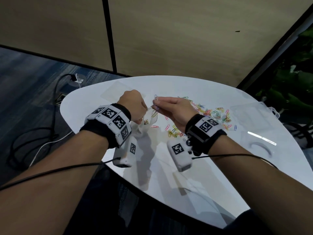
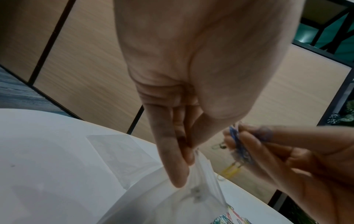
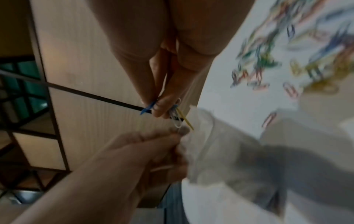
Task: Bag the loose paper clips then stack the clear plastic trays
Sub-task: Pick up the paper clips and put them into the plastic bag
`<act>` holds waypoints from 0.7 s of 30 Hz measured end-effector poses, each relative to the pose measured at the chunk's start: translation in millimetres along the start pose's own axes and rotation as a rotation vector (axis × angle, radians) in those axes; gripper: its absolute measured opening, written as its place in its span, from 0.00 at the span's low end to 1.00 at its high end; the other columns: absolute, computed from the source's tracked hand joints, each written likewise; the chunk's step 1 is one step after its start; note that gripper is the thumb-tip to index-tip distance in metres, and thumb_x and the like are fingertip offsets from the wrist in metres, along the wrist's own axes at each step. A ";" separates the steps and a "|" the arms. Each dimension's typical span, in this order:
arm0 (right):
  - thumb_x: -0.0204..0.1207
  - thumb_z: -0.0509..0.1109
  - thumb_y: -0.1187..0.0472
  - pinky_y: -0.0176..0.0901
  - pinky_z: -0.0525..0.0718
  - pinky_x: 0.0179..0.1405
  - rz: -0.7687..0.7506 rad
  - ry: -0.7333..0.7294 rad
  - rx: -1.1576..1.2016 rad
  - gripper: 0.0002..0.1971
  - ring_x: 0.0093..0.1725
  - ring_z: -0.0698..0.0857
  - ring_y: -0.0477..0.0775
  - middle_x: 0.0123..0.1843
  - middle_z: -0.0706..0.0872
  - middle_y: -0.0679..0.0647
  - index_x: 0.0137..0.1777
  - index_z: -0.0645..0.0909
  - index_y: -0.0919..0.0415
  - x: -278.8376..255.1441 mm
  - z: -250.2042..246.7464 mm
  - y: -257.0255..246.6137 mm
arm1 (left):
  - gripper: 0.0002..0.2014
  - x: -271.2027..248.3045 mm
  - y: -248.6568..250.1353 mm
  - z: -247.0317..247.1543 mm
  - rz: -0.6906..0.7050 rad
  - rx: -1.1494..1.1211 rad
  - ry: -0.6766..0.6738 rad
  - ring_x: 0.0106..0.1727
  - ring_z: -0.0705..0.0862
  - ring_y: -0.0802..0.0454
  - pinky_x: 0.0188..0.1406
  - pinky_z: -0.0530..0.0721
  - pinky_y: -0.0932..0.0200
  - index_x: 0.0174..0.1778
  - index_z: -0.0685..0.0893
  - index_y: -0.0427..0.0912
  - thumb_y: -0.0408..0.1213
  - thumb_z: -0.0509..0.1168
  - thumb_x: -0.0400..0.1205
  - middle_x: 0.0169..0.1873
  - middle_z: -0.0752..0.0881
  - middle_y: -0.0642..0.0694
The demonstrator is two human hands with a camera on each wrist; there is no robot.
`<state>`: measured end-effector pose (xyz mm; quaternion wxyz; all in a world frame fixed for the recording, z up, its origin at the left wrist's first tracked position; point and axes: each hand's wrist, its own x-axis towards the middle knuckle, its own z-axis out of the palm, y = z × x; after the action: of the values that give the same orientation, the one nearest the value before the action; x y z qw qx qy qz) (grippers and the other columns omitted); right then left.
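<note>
My left hand [image 1: 133, 107] pinches the rim of a clear plastic bag [image 1: 145, 125] and holds it up over the white table [image 1: 194, 163]; the left wrist view shows the same bag [image 2: 184, 201] hanging under my fingers [image 2: 172, 159]. Some coloured clips lie inside it. My right hand [image 1: 171, 107] pinches a small bunch of paper clips [image 1: 155, 106] just above the bag's mouth, the bunch [image 3: 177, 116] seen blue, white and yellow in the right wrist view. A loose pile of coloured paper clips [image 1: 208, 114] spreads to the right. Clear trays lie at far left [image 1: 118, 92] and far right [image 1: 250, 114].
The table's rounded edge [image 1: 67, 119] drops to carpet with black and white cables [image 1: 42, 133] on the left. Wood wall panels [image 1: 169, 39] stand behind. Another clear tray [image 1: 259, 143] lies at the right front. Green plants [image 1: 291, 82] sit beyond the right edge.
</note>
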<state>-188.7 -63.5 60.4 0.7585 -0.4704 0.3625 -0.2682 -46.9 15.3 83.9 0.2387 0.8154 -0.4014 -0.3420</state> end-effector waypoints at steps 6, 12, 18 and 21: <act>0.69 0.76 0.76 0.45 0.90 0.53 -0.055 0.047 -0.375 0.08 0.40 0.90 0.57 0.41 0.91 0.63 0.46 0.90 0.67 1.1 12.8 29.0 | 0.11 0.5 -1.5 -2.7 -0.004 -0.021 0.036 0.37 0.94 0.38 0.48 0.94 0.44 0.43 0.91 0.38 0.25 0.63 0.82 0.33 0.92 0.36; 0.69 0.73 0.72 0.30 0.86 0.44 -0.338 -0.007 -1.024 0.10 0.35 0.88 0.43 0.37 0.92 0.51 0.45 0.92 0.60 1.4 18.0 28.9 | 0.11 0.0 -3.7 -4.0 -0.001 -0.043 0.034 0.38 0.94 0.37 0.49 0.94 0.45 0.42 0.91 0.36 0.26 0.64 0.82 0.32 0.91 0.39; 0.72 0.61 0.74 0.37 0.75 0.39 -0.316 -0.190 -1.381 0.19 0.34 0.79 0.51 0.37 0.88 0.53 0.47 0.91 0.57 3.0 24.2 27.5 | 0.13 -1.5 -5.1 -4.3 0.010 -0.036 0.010 0.38 0.94 0.39 0.49 0.94 0.46 0.40 0.91 0.36 0.23 0.61 0.81 0.34 0.93 0.35; 0.71 0.66 0.73 0.44 0.86 0.49 -0.418 -0.135 -1.357 0.16 0.40 0.87 0.52 0.44 0.92 0.54 0.46 0.92 0.56 2.1 25.5 25.0 | 0.14 -1.7 -4.6 -6.5 0.005 -0.028 0.016 0.38 0.94 0.39 0.48 0.94 0.45 0.39 0.90 0.38 0.22 0.61 0.81 0.34 0.92 0.37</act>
<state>-165.3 -41.5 44.6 0.2522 -0.9140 0.3039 -0.0933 -40.5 20.0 85.8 0.2539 0.8138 -0.3967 -0.3404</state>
